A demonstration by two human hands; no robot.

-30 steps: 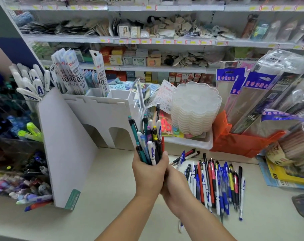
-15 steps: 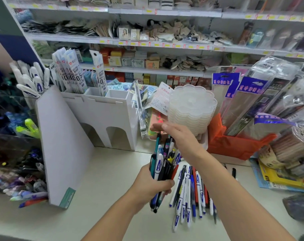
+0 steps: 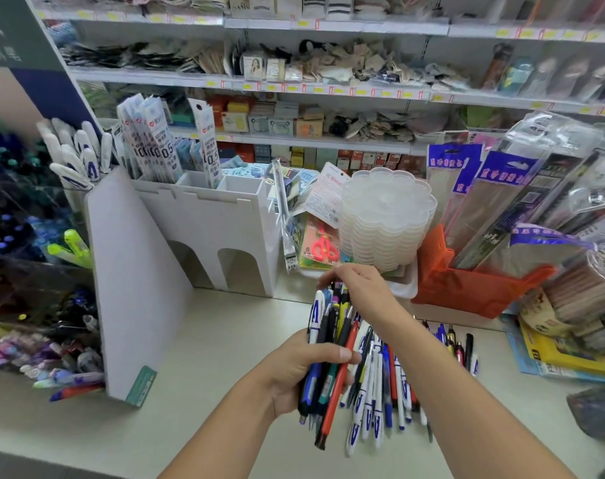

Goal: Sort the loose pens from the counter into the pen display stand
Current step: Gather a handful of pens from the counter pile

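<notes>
The left hand (image 3: 296, 369) grips a bundle of pens (image 3: 328, 354) around its middle, thumb across the front, barrels sticking out past the fist toward 12 and 6 o'clock. The right hand (image 3: 360, 288) sits at the bundle's 12 o'clock end, fingers curled, pinching the pen tops. More loose pens (image 3: 380, 392) lie on the counter (image 3: 208, 357) at the bundle's 4 o'clock. The white pen display stand (image 3: 204, 229) stands at 10 o'clock.

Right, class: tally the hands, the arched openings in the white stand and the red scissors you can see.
Hands: 2, left hand and right hand, both on the pen bundle
Arched openings in the white stand: 2
Red scissors: 1
Total: 5
</notes>
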